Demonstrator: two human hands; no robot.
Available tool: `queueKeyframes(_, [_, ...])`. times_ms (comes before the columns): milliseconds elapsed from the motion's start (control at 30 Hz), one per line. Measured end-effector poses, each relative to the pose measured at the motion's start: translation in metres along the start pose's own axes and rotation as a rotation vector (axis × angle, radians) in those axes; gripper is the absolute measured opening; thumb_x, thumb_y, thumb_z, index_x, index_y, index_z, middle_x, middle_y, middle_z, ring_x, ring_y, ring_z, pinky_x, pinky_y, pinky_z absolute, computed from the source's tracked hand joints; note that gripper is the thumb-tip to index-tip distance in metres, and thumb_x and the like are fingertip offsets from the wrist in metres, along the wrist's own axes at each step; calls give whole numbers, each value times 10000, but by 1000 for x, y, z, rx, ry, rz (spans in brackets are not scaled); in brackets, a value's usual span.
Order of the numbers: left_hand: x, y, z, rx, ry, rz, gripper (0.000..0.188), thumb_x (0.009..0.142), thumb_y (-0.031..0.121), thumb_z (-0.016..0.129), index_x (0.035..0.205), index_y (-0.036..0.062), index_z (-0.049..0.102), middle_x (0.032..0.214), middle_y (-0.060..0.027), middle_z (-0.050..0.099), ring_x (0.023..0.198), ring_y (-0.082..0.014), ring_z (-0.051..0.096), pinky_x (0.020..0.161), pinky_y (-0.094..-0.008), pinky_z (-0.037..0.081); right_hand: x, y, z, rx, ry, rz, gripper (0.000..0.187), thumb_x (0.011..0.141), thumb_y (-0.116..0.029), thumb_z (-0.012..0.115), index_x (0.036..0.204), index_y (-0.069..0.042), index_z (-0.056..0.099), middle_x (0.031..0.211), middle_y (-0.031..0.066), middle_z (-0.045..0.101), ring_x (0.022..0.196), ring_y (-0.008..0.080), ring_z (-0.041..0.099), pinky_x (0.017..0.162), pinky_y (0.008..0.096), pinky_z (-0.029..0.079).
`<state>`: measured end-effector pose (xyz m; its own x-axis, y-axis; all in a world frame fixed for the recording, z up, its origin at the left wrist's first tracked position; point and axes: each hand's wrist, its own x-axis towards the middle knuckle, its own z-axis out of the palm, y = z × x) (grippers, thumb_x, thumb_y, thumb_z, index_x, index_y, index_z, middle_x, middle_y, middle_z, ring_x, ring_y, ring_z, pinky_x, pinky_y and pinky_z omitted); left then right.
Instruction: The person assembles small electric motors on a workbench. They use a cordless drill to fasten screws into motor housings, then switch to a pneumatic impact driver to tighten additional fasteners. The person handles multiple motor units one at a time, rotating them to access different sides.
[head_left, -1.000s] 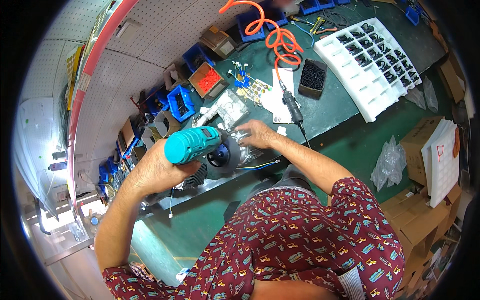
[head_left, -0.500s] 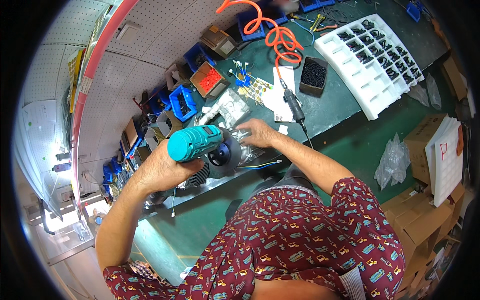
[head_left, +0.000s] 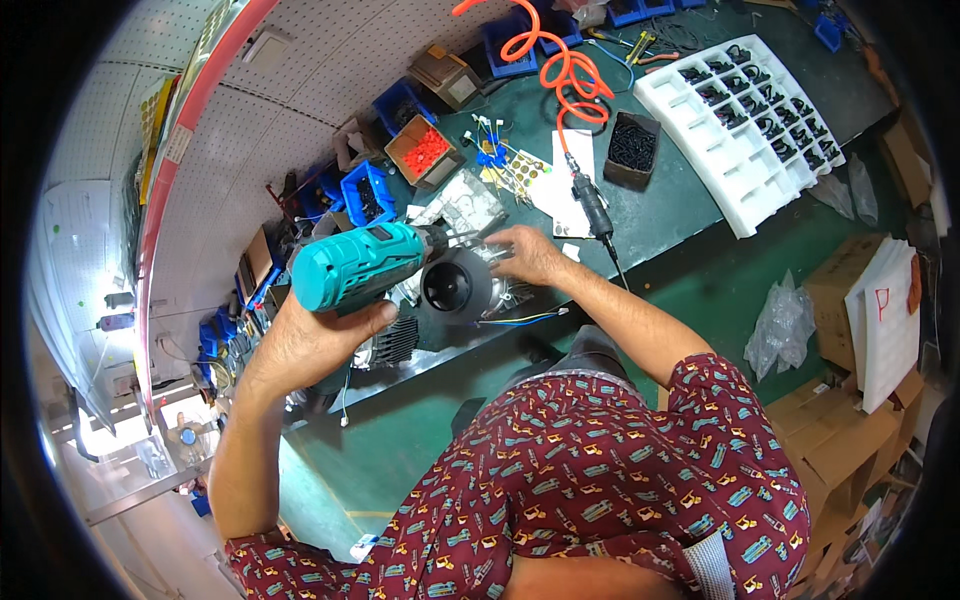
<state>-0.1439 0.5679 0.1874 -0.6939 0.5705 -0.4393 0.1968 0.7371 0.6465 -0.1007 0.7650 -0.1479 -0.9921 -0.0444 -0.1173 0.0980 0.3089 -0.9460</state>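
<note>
The dark green tabletop (head_left: 662, 218) carries the black round housing (head_left: 455, 287) near its front edge. Fingers of the left hand (head_left: 318, 330) wrap the handle of the teal cordless drill (head_left: 352, 268), held over the tabletop. Fingers of the right hand (head_left: 530, 256) curl beside the housing; whether they pinch a part cannot be told. Blue bins (head_left: 515, 66) line the rear edge, below perforated wall panels (head_left: 330, 60). A white foam tray (head_left: 745, 180) occupies the right end. Cardboard boxes (head_left: 835, 305) stand on the green floor (head_left: 430, 440).
</note>
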Motion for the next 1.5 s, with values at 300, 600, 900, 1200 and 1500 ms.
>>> queueKeyframes(300, [-83, -95, 5, -108, 264, 12, 367, 936, 195, 794, 1242, 19, 694, 1095, -69, 711, 952, -163, 647, 880, -333, 528, -15, -2, 15, 239, 148, 178, 576, 732, -109, 815, 1272, 43, 687, 1163, 183, 751, 1035, 223, 725, 905, 347, 576])
queueKeyframes(600, [-150, -188, 41, -408, 306, -11, 409, 940, 135, 772, 1327, 43, 673, 1198, -42, 683, 1068, -148, 613, 947, -318, 498, -33, -7, 32, 413, 362, 313, 455, 838, -92, 673, 1286, -20, 706, 1044, 83, 732, 846, 148, 671, 655, 299, 553])
queueKeyframes(900, [-162, -225, 75, -619, 191, 24, 457, 937, 100, 765, 1374, 45, 644, 1277, -58, 675, 1126, -150, 613, 980, -317, 496, -59, -5, 34, 1285, 638, 467, 151, 959, 72, 539, 1088, 83, 616, 979, 147, 654, 854, 220, 663, 692, 310, 568])
queueKeyframes(1200, [-174, -239, 71, -626, 147, -84, 438, 931, 120, 782, 1343, 47, 654, 1119, -34, 691, 897, -118, 619, 784, -297, 538, -128, -65, 82, 1443, 344, 547, 257, 1028, -7, 461, 1229, 142, 522, 1279, 328, 609, 1197, 440, 647, 1025, 479, 589])
queueKeyframes(1500, [-177, -239, 69, -726, 135, -44, 428, 906, 217, 822, 1268, 61, 653, 1088, -59, 711, 798, -127, 642, 690, -293, 553, -127, -86, 105, 1187, 105, 500, 317, 1054, -81, 495, 1323, 87, 479, 1334, 322, 597, 1217, 407, 651, 996, 465, 601])
